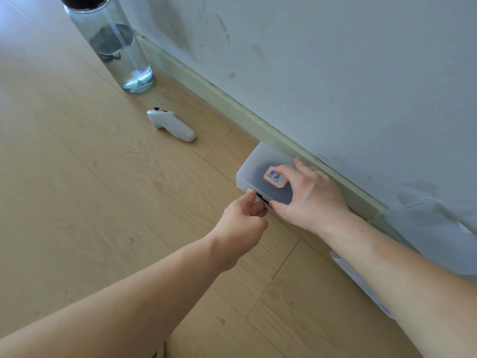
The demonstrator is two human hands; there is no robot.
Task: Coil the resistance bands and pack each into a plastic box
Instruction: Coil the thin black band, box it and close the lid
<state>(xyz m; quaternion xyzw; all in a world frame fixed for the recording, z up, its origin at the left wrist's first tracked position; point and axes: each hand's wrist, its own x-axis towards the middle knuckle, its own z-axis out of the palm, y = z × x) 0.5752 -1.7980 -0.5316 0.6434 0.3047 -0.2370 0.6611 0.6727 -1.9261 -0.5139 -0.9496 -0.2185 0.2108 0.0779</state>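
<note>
A frosted plastic box (pixel 254 161) lies on the wooden floor against the skirting board. Its lid carries a red-edged label (pixel 271 175) with blue writing. A dark band shows dimly through the lid (pixel 280 195). My right hand (pixel 312 195) rests on the lid with fingers spread and the thumb along the front edge. My left hand (pixel 245 218) is at the box's front edge, fingers curled, the index fingertip touching the seam. A small black bit (pixel 262 198) shows at that seam between the two hands.
A clear water bottle (pixel 121 50) with a dark cap stands by the wall at the upper left. A white controller (pixel 171 125) lies on the floor between the bottle and the box. More translucent plastic pieces (pixel 361 282) sit along the wall under my right forearm.
</note>
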